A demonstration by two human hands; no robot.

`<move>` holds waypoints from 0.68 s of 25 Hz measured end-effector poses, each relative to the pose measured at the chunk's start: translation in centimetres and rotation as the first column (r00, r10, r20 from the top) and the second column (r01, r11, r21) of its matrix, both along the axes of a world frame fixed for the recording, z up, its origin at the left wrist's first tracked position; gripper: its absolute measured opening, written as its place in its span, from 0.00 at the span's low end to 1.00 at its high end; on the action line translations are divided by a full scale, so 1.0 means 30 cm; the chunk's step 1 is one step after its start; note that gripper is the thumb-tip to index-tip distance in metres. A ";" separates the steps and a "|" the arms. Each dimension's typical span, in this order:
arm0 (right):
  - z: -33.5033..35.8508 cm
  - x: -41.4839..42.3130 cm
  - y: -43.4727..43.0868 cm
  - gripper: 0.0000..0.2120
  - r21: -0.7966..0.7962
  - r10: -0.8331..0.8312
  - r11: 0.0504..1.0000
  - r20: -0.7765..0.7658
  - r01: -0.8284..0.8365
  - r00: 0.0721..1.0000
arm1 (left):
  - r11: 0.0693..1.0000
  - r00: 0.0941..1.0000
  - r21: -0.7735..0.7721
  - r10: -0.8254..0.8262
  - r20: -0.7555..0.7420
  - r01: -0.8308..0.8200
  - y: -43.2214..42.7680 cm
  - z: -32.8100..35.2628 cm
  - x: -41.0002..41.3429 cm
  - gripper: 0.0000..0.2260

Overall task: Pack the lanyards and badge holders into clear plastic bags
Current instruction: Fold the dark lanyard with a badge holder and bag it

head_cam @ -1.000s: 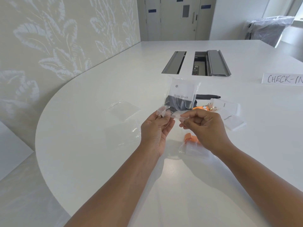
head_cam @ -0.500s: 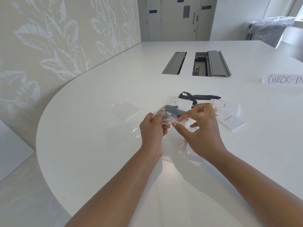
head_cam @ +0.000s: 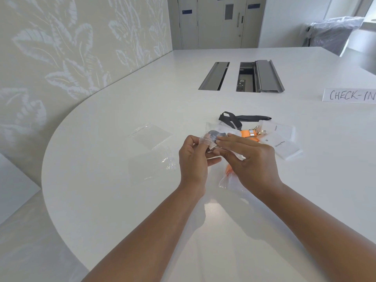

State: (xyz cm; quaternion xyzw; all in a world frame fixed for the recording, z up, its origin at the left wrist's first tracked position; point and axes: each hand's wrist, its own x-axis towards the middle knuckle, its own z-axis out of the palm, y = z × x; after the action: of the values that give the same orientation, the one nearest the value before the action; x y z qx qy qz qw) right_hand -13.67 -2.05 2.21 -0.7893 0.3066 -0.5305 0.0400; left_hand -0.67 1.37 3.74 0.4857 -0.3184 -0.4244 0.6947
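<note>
In the centre of the frame the left hand (head_cam: pixel 193 159) pinches one end of the filled clear bag (head_cam: pixel 222 132) to steady it. The right hand (head_cam: pixel 252 159) lays straight fingers flat on it, probably to press it shut.

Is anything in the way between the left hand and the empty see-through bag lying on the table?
No, nothing visible. The empty bag lies flat, left of the left hand, with only bare table between them. That hand is busy pinching a filled bag, though.
</note>
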 end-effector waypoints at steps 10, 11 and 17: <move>0.013 -0.016 -0.012 0.05 -0.224 -0.115 0.969 -0.017 0.108 0.993 | 0.997 0.996 -0.071 0.020 0.083 -0.014 0.018 0.010 -0.006 0.13; 0.020 -0.024 -0.019 0.05 -0.236 -0.132 0.964 -0.016 0.124 0.991 | 0.996 0.997 -0.090 0.023 0.071 -0.016 0.023 0.009 -0.006 0.15; 0.029 -0.047 -0.041 0.07 -0.260 -0.056 0.964 -0.009 0.052 0.998 | 0.990 0.995 -0.139 0.050 0.091 -0.037 0.032 0.010 -0.006 0.03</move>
State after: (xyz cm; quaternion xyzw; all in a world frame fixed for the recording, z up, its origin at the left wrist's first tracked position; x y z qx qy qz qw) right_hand -15.08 -3.27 3.08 -0.7834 0.2560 -0.5605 -0.0808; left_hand -0.84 2.33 4.05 0.4632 -0.3687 -0.3629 0.7196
